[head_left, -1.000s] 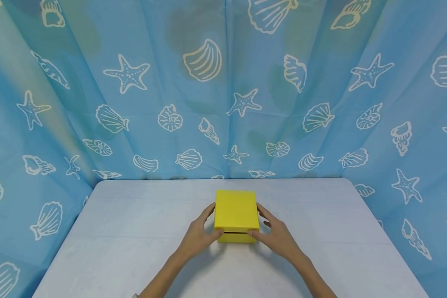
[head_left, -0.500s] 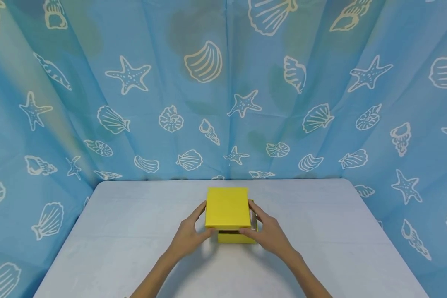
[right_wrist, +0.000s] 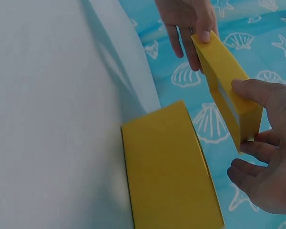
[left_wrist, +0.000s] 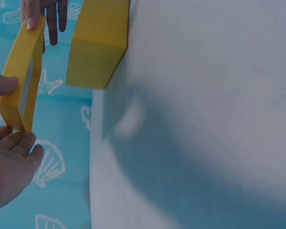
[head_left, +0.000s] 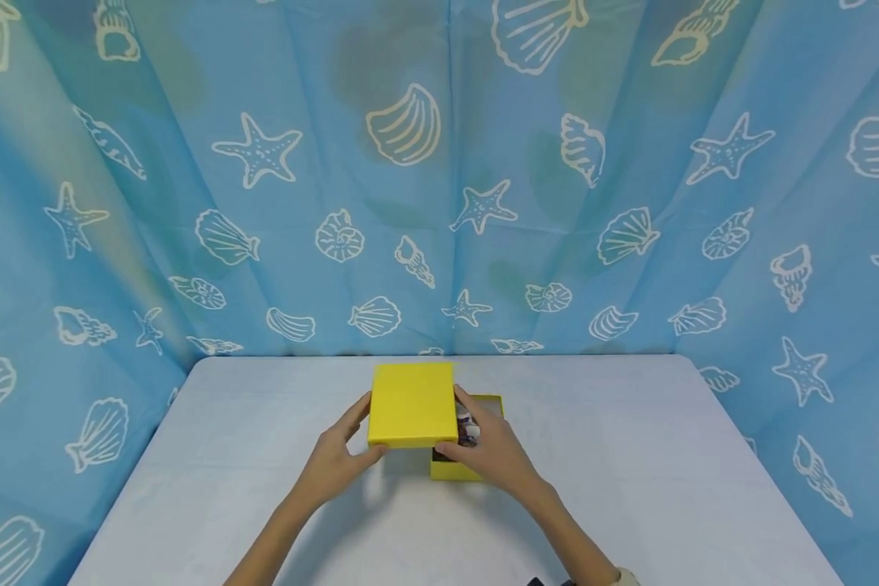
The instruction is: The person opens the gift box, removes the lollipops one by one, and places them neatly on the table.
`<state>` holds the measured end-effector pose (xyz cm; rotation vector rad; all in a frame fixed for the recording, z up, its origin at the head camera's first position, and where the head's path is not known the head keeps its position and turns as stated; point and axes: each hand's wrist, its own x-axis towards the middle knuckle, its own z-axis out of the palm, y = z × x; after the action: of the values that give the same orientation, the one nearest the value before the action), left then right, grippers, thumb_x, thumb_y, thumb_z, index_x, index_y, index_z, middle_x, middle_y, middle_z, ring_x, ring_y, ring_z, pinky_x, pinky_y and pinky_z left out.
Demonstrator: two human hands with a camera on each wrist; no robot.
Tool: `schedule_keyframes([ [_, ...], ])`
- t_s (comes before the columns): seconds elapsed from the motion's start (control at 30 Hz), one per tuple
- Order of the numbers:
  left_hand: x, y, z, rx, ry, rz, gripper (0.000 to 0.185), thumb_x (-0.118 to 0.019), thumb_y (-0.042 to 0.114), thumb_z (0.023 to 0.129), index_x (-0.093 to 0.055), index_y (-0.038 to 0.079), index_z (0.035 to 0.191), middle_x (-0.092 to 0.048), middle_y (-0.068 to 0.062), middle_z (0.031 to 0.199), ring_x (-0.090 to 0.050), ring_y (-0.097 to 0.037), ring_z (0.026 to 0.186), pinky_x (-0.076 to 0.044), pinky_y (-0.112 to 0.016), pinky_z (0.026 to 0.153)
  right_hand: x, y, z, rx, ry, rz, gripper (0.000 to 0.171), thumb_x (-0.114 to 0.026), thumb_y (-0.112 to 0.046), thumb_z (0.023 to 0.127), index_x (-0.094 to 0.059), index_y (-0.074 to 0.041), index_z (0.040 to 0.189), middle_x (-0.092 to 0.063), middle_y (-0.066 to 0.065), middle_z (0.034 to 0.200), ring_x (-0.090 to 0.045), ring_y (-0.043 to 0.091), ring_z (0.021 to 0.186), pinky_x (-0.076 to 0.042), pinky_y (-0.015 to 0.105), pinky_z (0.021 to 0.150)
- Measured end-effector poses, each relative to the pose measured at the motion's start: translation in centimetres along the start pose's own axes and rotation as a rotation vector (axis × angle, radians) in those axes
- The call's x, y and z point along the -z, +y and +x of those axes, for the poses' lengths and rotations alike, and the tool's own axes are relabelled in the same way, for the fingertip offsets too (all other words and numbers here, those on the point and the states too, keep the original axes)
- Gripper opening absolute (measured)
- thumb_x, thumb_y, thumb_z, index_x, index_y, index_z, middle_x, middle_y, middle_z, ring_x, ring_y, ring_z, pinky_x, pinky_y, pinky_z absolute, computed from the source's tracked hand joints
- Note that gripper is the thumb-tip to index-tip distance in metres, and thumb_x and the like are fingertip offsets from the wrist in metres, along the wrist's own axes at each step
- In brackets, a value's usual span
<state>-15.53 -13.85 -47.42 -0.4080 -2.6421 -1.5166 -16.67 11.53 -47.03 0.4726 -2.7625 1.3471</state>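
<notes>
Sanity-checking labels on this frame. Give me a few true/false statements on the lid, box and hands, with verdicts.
1. Both hands hold the yellow lid. True: the left hand and right hand grip its opposite sides.
2. The lid sits fully closed on the yellow box. False: it is lifted and held off to the left of the box.
3. The box stands on the white table. True.
4. The box is visibly empty. False: small items show inside, too small to identify.
5. The backdrop is plain red. False: it is a blue curtain with shells and starfish.
</notes>
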Motion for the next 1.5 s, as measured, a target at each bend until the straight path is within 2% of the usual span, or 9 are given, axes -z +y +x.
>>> schedule_keyframes([
  [0.27,2.2,-0.9,-0.5,0.0,0.006,0.006,0.082,-0.078,0.007,0.086,-0.033,0.003,0.155,-0.036,-0.012,0.157,-0.038,-0.032,0.142,-0.037,-0.046,0.107,-1.8,-1.3,0.8,0.028,-0.015,0.001,0.086,-0.08,-0.031,0.086,-0.035,-0.011,0.156,-0.049,0.012,0.148,-0.053,0.032,0.124,-0.043,0.053,0.102],
  [0.5,3.8,-1.3,-1.0,0.005,-0.001,-0.027,0.081,-0.077,0.008,0.087,-0.032,0.002,0.155,-0.034,-0.014,0.158,-0.036,-0.035,0.142,-0.035,-0.047,0.108,-3.1,-2.3,1.6,0.053,-0.032,0.049,0.086,-0.08,-0.029,0.086,-0.034,-0.01,0.156,-0.044,0.008,0.152,-0.045,0.029,0.136,-0.042,0.048,0.105],
  [0.67,4.8,-1.7,-1.3,0.053,-0.001,-0.058,0.08,-0.076,0.011,0.089,-0.031,0.002,0.155,-0.032,-0.014,0.159,-0.034,-0.035,0.143,-0.032,-0.047,0.11,-4.0,-3.0,2.0,0.029,-0.05,0.091,0.086,-0.08,-0.029,0.086,-0.033,-0.011,0.157,-0.041,0.005,0.155,-0.045,0.024,0.137,-0.045,0.042,0.103],
  [0.9,6.4,-2.8,-2.0,0.126,-0.007,-0.058,0.082,-0.076,0.017,0.09,-0.03,0.005,0.157,-0.03,-0.014,0.16,-0.032,-0.036,0.144,-0.031,-0.05,0.11,-5.6,-3.7,2.7,0.026,-0.093,0.121,0.085,-0.078,-0.03,0.088,-0.032,-0.016,0.158,-0.04,0.002,0.156,-0.04,0.019,0.14,-0.042,0.04,0.106],
  [1.27,9.0,-4.0,-2.8,0.158,-0.017,0.016,0.085,-0.075,0.024,0.091,-0.027,0.003,0.157,-0.031,-0.018,0.159,-0.034,-0.039,0.142,-0.032,-0.049,0.109,-8.1,-5.2,3.6,0.028,-0.115,0.113,0.087,-0.078,-0.029,0.088,-0.029,-0.015,0.159,-0.038,0.001,0.157,-0.035,0.02,0.143,-0.034,0.042,0.111],
  [1.5,10.5,-5.0,-3.3,0.193,-0.045,0.027,0.087,-0.075,0.027,0.091,-0.024,0.0,0.157,-0.029,-0.022,0.159,-0.033,-0.042,0.142,-0.032,-0.049,0.107,-9.9,-6.0,4.2,0.027,-0.132,0.103,0.087,-0.078,-0.029,0.088,-0.029,-0.013,0.158,-0.037,0.0,0.157,-0.035,0.019,0.143,-0.033,0.039,0.112],
])
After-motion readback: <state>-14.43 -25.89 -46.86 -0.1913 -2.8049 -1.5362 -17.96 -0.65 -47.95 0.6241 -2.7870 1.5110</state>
